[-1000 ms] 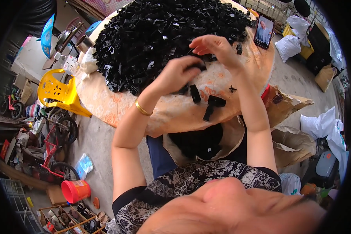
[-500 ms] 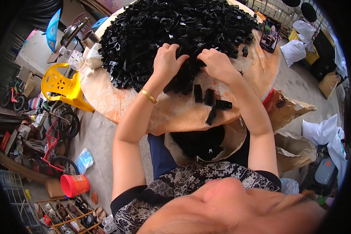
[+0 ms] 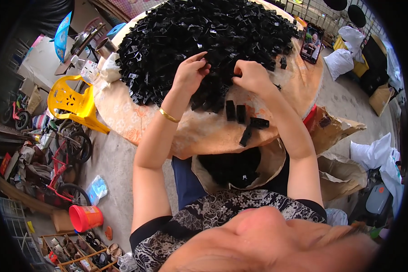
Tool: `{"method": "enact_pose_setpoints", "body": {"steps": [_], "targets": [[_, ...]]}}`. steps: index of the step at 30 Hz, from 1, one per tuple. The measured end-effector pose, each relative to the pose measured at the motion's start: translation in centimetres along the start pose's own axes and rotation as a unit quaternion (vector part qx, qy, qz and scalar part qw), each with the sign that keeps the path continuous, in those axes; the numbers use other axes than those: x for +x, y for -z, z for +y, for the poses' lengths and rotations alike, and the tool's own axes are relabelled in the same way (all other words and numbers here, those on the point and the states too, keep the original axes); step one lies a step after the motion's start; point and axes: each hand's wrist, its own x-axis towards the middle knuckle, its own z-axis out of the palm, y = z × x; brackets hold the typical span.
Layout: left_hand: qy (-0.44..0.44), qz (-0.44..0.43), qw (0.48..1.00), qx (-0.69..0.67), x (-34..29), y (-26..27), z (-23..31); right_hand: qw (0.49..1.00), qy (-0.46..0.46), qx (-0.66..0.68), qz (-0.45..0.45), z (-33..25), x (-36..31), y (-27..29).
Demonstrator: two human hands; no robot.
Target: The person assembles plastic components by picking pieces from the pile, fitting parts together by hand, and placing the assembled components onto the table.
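A big heap of small black plastic parts [image 3: 167, 41] covers the far part of a round table with a peach flowered cloth [image 3: 199, 136]. At the heap's near edge, my left hand [image 3: 191, 75] is closed, fingers drawn in toward the thumb; any part in it is lost against the black. My right hand [image 3: 253, 76], a little to the right, is closed too, thumb and fingers curled over the heap, and what they pinch is hidden. Between my forearms several black rectangular pieces [image 3: 241, 113] lie apart from the heap, near the table's front edge.
An open paper sack [image 3: 274, 165] with black contents stands in my lap under the table edge. A phone [image 3: 311, 43] leans at the table's right. A yellow chair [image 3: 72, 99], a red bucket [image 3: 86, 217] and a bicycle [image 3: 59, 165] are on the left; white sacks [image 3: 337, 62] stand right.
My left hand's fingers have drawn together from a spread pose over the heap. My right hand has shifted slightly, its fingers more curled. The loose pieces lie nearly as before.
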Motion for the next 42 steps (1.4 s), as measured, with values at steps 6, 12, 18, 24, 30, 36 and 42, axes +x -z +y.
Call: {"method": "enact_pose_setpoints", "body": {"steps": [6,12,18,24,30,36,42], "targets": [[0.006,0.02,0.997,-0.075,-0.9,-1.6,-0.4,0.816,-0.031,0.577,0.028,-0.4,0.7,1.0],[-0.001,-0.049,0.997,-0.066,-2.3,-2.6,0.0,0.866,0.084,0.47,0.146,-1.8,0.3,0.7],[0.063,-0.03,0.997,0.039,-1.7,-1.7,0.8,0.91,0.313,0.164,0.217,-2.5,-0.2,2.1],[0.091,-0.045,0.99,0.1,-1.6,-1.5,1.0,0.915,0.327,0.107,0.213,-2.1,-0.3,1.5],[0.094,-0.075,0.985,0.128,-1.7,-1.3,1.5,0.915,0.316,0.107,0.228,-2.1,-0.3,1.7],[0.046,-0.13,0.955,0.261,-2.3,-2.1,1.8,0.922,0.301,0.124,0.209,-1.8,-0.2,1.1],[-0.051,-0.117,0.925,0.357,-3.2,-3.0,2.1,0.873,0.162,0.445,0.119,-0.7,0.3,2.1]]}}
